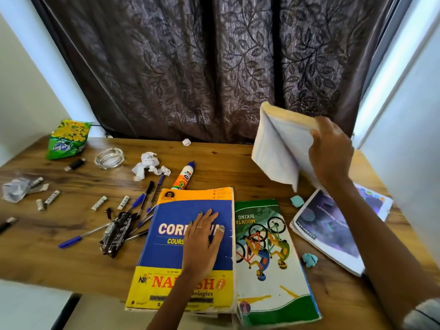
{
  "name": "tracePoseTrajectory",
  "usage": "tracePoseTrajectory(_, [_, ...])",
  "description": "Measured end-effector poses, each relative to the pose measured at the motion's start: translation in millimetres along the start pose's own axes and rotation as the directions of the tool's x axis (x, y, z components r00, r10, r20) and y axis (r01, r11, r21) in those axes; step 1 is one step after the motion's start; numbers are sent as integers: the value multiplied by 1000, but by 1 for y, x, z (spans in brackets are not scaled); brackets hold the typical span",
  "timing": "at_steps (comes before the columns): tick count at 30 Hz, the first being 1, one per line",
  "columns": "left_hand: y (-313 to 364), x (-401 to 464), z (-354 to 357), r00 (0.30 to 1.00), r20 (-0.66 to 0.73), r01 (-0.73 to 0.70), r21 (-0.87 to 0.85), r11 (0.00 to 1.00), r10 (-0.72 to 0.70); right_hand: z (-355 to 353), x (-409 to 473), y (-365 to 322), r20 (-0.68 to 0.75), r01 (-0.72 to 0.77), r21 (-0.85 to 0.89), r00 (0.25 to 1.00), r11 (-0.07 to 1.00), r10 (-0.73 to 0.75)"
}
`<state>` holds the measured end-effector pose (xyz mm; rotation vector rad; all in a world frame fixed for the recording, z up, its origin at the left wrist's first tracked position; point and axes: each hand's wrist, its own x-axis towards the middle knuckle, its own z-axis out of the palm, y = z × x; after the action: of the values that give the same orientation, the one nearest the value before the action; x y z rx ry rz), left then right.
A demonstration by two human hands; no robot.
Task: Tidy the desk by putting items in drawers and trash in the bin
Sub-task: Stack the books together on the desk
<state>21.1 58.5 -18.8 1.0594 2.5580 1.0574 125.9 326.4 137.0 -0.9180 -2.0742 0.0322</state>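
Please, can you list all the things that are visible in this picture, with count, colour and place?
desk: one, brown wood, below everything
thick book: one, blue and yellow, front centre
bicycle book: one, green and white, beside the thick book
notebook: one, purple cover, right
glue bottle: one, white and orange, centre
pens: several, blue, left of the thick book
glass ashtray: one, clear, back left
snack packet: one, green, back left
crumpled paper: several, white, centre back
left hand: flat on the thick book
right hand: holds a lifted book, pale pages
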Motion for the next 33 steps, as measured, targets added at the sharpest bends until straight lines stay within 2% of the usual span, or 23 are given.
tracePoseTrajectory(2, [9, 6, -14, 985, 48, 174, -251, 952, -167, -11, 1, -9, -82, 22, 61, 997, 998, -17])
tracePoseTrajectory(3, [18, 9, -26, 955, 137, 298, -430, 852, -265, -16, 0, -17, -117, 48, 98, 992, 994, -36])
tracePoseTrajectory(4, [24, 14, -36, 923, 230, 385, -589, 710, -309, -22, -2, -25, -144, 86, 138, 987, 987, -66])
tracePoseTrajectory(6, [24, 26, -58, 893, 362, 450, -745, 492, -268, -33, -6, -47, -174, 179, 208, 974, 962, -144])
tracePoseTrajectory(8, [11, 35, -80, 881, 398, 459, -850, 257, -257, -43, -14, -76, -161, 282, 228, 955, 932, -250])
tracePoseTrajectory(10, [-6, 36, -100, 869, 391, 430, -900, 74, -303, -48, -25, -102, -144, 413, 245, 910, 877, -389])
tracePoseTrajectory(11, [-13, 35, -110, 856, 386, 417, -909, 20, -343, -47, -33, -113, -140, 486, 249, 874, 838, -465])
tracePoseTrajectory(14, [-30, 30, -130, 872, 367, 380, -925, -24, -324, -32, -68, -138, -87, 657, 289, 742, 696, -664])
tracePoseTrajectory(15, [-33, 27, -136, 880, 398, 397, -916, -59, -260, -26, -82, -146, -75, 698, 324, 692, 639, -718])
tracePoseTrajectory(17, [-33, 22, -143, 838, 540, 530, -839, -121, -73, -18, -108, -156, -52, 738, 404, 609, 541, -792])
tracePoseTrajectory(19, [-40, 16, -141, 810, 579, 585, -787, -196, 96, -18, -130, -155, 27, 693, 484, 599, 535, -800])
tracePoseTrajectory(20, [-39, 11, -139, 812, 566, 583, -788, -196, 142, -19, -138, -150, 94, 637, 527, 614, 562, -784])
tracePoseTrajectory(21, [-42, 8, -137, 811, 571, 584, -791, -181, 124, -21, -145, -145, 177, 561, 568, 631, 602, -755])
tracePoseTrajectory(23, [-45, 1, -133, 817, 575, 572, -817, -69, -42, -26, -156, -131, 391, 340, 628, 640, 700, -662])
tracePoseTrajectory(25, [-49, -4, -133, 776, 608, 621, -783, 38, -168, -24, -167, -114, 598, 127, 625, 557, 770, -577])
tracePoseTrajectory(27, [-52, -5, -128, 704, 654, 707, -682, 188, -276, -19, -179, -99, 717, 71, 573, 439, 817, -541])
tracePoseTrajectory(29, [-48, -7, -123, 675, 656, 737, -574, 357, -338, -19, -188, -90, 827, -20, 492, 324, 871, -459])
tracePoseTrajectory(30, [-46, -8, -121, 672, 650, 738, -546, 397, -355, -18, -191, -89, 862, -113, 450, 315, 886, -398])
tracePoseTrajectory(31, [-43, -9, -119, 676, 637, 734, -539, 412, -371, -18, -193, -90, 872, -203, 413, 369, 888, -321])
tracePoseTrajectory(33, [-37, -10, -117, 706, 570, 707, -539, 458, -420, -9, -197, -88, 793, -352, 344, 605, 870, -69])
